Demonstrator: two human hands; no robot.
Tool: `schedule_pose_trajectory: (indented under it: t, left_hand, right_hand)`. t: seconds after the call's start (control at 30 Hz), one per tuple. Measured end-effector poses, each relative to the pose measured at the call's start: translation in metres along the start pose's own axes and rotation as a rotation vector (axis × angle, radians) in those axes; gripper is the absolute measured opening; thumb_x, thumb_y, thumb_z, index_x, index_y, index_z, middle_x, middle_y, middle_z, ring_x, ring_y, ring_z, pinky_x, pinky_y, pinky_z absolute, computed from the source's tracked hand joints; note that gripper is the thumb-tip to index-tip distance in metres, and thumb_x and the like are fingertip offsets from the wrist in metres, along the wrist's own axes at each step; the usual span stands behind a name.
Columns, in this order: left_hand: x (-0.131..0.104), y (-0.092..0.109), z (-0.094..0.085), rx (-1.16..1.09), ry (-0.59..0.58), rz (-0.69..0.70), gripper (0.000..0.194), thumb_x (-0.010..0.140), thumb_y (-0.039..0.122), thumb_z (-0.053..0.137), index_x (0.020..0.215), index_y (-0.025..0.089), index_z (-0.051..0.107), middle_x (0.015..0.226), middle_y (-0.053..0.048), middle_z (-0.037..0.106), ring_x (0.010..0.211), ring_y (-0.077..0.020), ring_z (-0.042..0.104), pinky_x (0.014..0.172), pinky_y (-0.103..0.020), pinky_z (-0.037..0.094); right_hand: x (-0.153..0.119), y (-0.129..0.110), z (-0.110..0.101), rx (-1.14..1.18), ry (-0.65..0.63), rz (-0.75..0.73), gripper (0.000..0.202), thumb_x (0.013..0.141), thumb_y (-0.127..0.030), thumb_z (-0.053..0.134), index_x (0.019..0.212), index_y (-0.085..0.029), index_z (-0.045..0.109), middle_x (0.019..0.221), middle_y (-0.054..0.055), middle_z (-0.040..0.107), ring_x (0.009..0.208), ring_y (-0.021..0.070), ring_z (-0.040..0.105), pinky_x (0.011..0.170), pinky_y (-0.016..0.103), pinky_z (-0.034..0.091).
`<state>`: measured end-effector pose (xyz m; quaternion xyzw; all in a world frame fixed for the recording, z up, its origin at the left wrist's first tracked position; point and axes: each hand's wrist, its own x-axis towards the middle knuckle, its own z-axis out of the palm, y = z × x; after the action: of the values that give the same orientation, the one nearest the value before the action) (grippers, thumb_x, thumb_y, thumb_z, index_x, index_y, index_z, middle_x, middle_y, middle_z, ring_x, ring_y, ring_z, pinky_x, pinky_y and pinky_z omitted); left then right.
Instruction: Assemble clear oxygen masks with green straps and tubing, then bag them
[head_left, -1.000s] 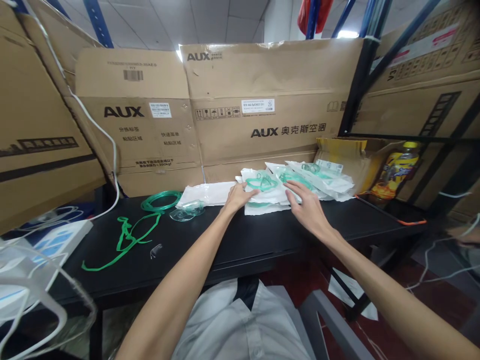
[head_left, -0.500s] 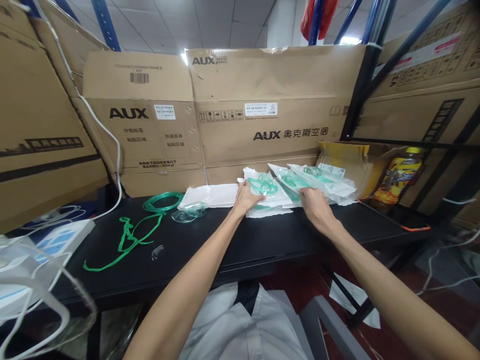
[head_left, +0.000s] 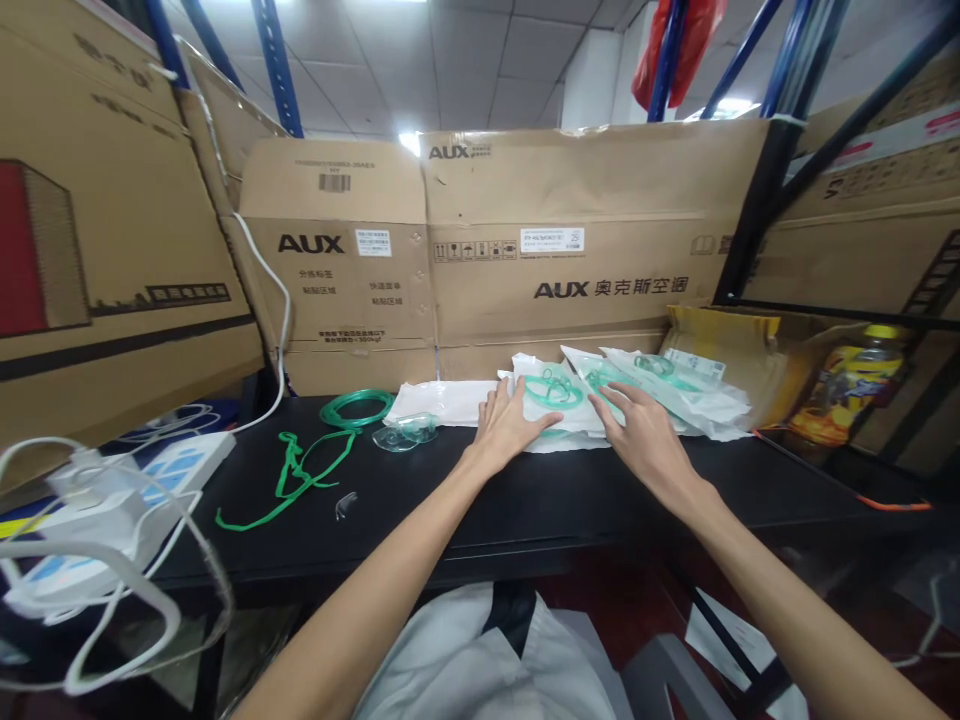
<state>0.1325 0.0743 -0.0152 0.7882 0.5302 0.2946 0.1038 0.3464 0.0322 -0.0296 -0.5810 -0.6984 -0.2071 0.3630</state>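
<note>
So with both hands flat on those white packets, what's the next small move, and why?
Probably closing the left hand on the nearest packet and drawing it off the pile. Both hands lie open on the overlapping packets, the right hand beside it, gripping nothing. There is bare table just in front of the pile.

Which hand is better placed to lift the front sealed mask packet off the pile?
Left, probably. The left hand lies flat on the front packet; the right hand rests on the next packet.

White sealed plastic packets with green tubing (head_left: 559, 395): lower edges hidden under both hands. Box-label print too small to read. Yellow-labelled bottle (head_left: 847, 385) blurred.
</note>
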Motion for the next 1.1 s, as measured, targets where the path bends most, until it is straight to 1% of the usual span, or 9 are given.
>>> schedule_pose_trajectory:
  t: [0.07, 0.17, 0.3, 0.4, 0.47, 0.6, 0.73, 0.9, 1.1]
  left_hand:
    - [-0.028, -0.014, -0.026, 0.025, -0.023, 0.071, 0.082, 0.088, 0.072, 0.057, 0.154, 0.025, 0.046, 0.165, -0.013, 0.038, 0.151, -0.0366, 0.033, 0.121, -0.048, 0.026]
    - [-0.075, -0.052, -0.071, 0.074, -0.054, 0.077, 0.057, 0.094, 0.064, 0.055, 0.133, 0.024, 0.068, 0.139, -0.010, 0.066, 0.134, -0.0308, 0.055, 0.116, -0.042, 0.035]
    - [-0.120, -0.114, -0.128, 0.192, -0.079, -0.065, 0.046, 0.092, 0.056, 0.059, 0.124, 0.026, 0.072, 0.132, -0.007, 0.070, 0.129, -0.0308, 0.058, 0.112, -0.042, 0.039]
    - [-0.134, -0.145, -0.158, 0.254, -0.132, -0.195, 0.047, 0.086, 0.055, 0.064, 0.122, 0.026, 0.073, 0.127, -0.008, 0.071, 0.121, -0.0308, 0.062, 0.104, -0.040, 0.044]
    - [-0.138, -0.156, -0.169, 0.252, -0.179, -0.260, 0.049, 0.082, 0.053, 0.066, 0.122, 0.027, 0.074, 0.120, -0.007, 0.074, 0.112, -0.0295, 0.066, 0.096, -0.037, 0.047]
    - [-0.142, -0.162, -0.175, 0.231, -0.224, -0.329, 0.046, 0.080, 0.056, 0.064, 0.114, 0.027, 0.077, 0.103, -0.006, 0.077, 0.096, -0.0269, 0.069, 0.085, -0.033, 0.049]
    - [-0.139, -0.166, -0.168, 0.217, -0.236, -0.317, 0.039, 0.083, 0.056, 0.062, 0.104, 0.029, 0.079, 0.101, -0.003, 0.078, 0.092, -0.0245, 0.068, 0.081, -0.031, 0.047]
    - [-0.130, -0.173, -0.157, 0.197, -0.269, -0.285, 0.028, 0.080, 0.045, 0.065, 0.097, 0.027, 0.078, 0.092, 0.000, 0.078, 0.084, -0.0208, 0.069, 0.076, -0.028, 0.047]
    - [-0.129, -0.177, -0.155, 0.185, -0.269, -0.251, 0.021, 0.082, 0.038, 0.061, 0.086, 0.025, 0.077, 0.083, 0.001, 0.077, 0.080, -0.0191, 0.069, 0.072, -0.026, 0.046]
  right_hand:
    - [0.008, -0.024, 0.006, 0.066, -0.013, -0.070, 0.046, 0.107, -0.039, 0.041, 0.126, -0.010, 0.071, 0.135, 0.022, 0.065, 0.129, 0.0358, 0.060, 0.109, 0.050, 0.047]
    - [0.021, -0.077, 0.026, 0.159, -0.094, -0.222, 0.040, 0.107, -0.035, 0.045, 0.130, -0.013, 0.068, 0.135, 0.017, 0.067, 0.128, 0.0279, 0.062, 0.112, 0.041, 0.047]
    - [0.036, -0.155, 0.064, 0.211, -0.230, -0.413, 0.047, 0.103, -0.037, 0.055, 0.148, -0.022, 0.054, 0.144, 0.013, 0.061, 0.129, 0.0230, 0.061, 0.108, 0.034, 0.049]
    - [0.042, -0.198, 0.092, 0.171, -0.313, -0.483, 0.063, 0.097, -0.030, 0.066, 0.154, -0.018, 0.043, 0.142, 0.017, 0.060, 0.127, 0.0288, 0.060, 0.107, 0.041, 0.049]
    - [0.044, -0.215, 0.105, 0.131, -0.358, -0.500, 0.062, 0.095, -0.024, 0.067, 0.152, -0.016, 0.044, 0.136, 0.016, 0.063, 0.124, 0.0303, 0.061, 0.108, 0.049, 0.047]
    - [0.045, -0.230, 0.114, 0.083, -0.402, -0.503, 0.047, 0.097, -0.024, 0.065, 0.142, -0.019, 0.053, 0.138, 0.012, 0.058, 0.125, 0.0300, 0.058, 0.107, 0.056, 0.047]
    - [0.047, -0.232, 0.106, 0.084, -0.424, -0.433, 0.040, 0.097, -0.028, 0.065, 0.135, -0.019, 0.057, 0.134, 0.011, 0.058, 0.117, 0.0277, 0.060, 0.097, 0.050, 0.053]
    - [0.051, -0.223, 0.096, 0.137, -0.396, -0.299, 0.031, 0.101, -0.031, 0.058, 0.130, -0.018, 0.056, 0.124, 0.009, 0.060, 0.099, 0.0210, 0.063, 0.083, 0.039, 0.056]
    - [0.036, -0.202, 0.079, 0.219, -0.369, -0.296, 0.018, 0.103, -0.018, 0.047, 0.118, -0.017, 0.057, 0.120, 0.010, 0.055, 0.100, 0.0218, 0.055, 0.086, 0.037, 0.049]
